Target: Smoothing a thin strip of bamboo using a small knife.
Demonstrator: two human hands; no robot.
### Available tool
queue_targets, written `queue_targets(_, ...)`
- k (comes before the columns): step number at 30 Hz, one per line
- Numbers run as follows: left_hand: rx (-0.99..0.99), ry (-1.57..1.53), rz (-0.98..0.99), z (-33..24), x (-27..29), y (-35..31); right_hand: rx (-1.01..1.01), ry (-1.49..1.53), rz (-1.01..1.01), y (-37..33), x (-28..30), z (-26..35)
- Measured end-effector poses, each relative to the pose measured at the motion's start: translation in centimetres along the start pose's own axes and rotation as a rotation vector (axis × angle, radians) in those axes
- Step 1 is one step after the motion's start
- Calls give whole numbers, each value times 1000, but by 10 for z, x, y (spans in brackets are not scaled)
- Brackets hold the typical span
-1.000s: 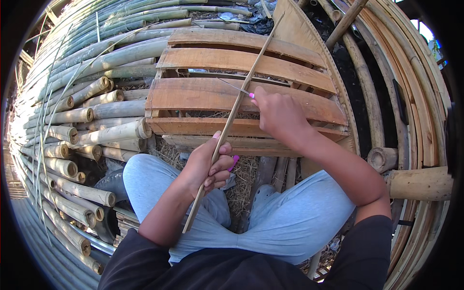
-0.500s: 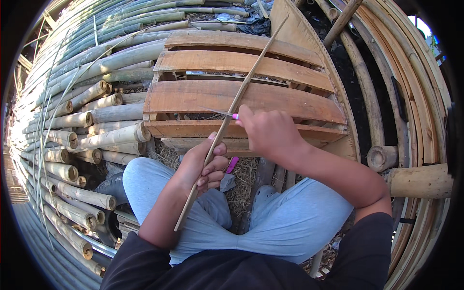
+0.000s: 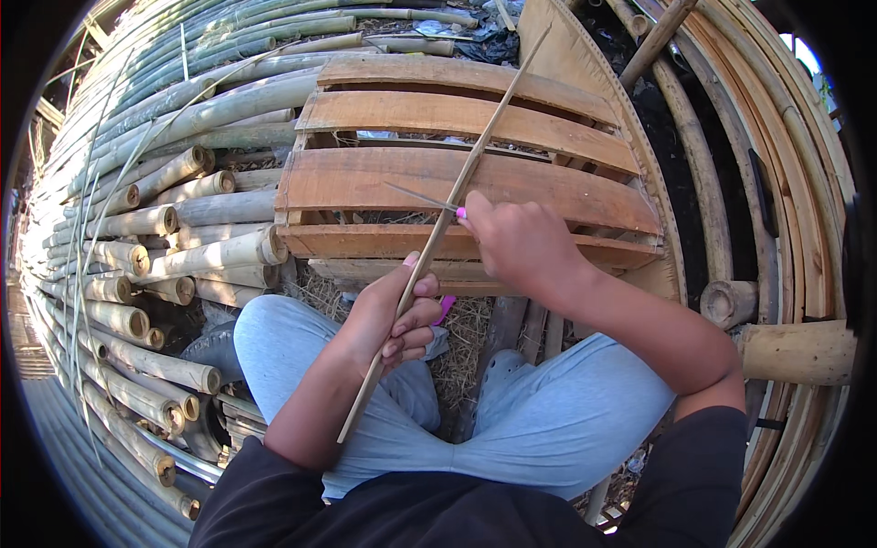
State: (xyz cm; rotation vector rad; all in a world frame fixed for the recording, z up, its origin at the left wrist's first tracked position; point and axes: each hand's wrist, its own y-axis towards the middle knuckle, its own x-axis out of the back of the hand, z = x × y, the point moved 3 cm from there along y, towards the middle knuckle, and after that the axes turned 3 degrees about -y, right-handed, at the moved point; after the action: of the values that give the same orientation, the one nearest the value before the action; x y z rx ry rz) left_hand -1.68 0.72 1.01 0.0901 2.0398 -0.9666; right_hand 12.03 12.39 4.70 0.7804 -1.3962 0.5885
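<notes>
Where the forearms come in over crossed knees, the left hand (image 3: 397, 315) is curled shut around a thin strip (image 3: 445, 224), held slanting up and away. Just beyond, the right hand (image 3: 521, 242) is closed on a knife (image 3: 422, 195), its blade laid against the strip. Behind lies a pallet (image 3: 365, 183), with poles (image 3: 137, 265) stacked at left.

Single view: head cam, fisheye, looking steeply down and slightly forward from the wearer's head. Close range: lap and crossed legs (image 3: 548, 429) fill the bottom centre, both forearms enter from the lower edge. Wooden pallet (image 3: 475, 173) sits just ahead, upper centre. Stacked bamboo poles (image 3: 137, 265) curve along the left rim, bent strips (image 3: 786, 210) along the right. Straight edges bow near the rim, dark corners. No second view to overlap.
</notes>
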Motion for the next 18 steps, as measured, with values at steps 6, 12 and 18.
queue_targets(6,-22,23,39,-4,-1,4,-212,-36,-34,20,-3,-58)
queue_targets(12,-27,36,15,-1,0,3,-297,502,-69,10,14,-10)
queue_targets(18,-33,49,63,5,-4,9,-428,736,54,7,-1,-10)
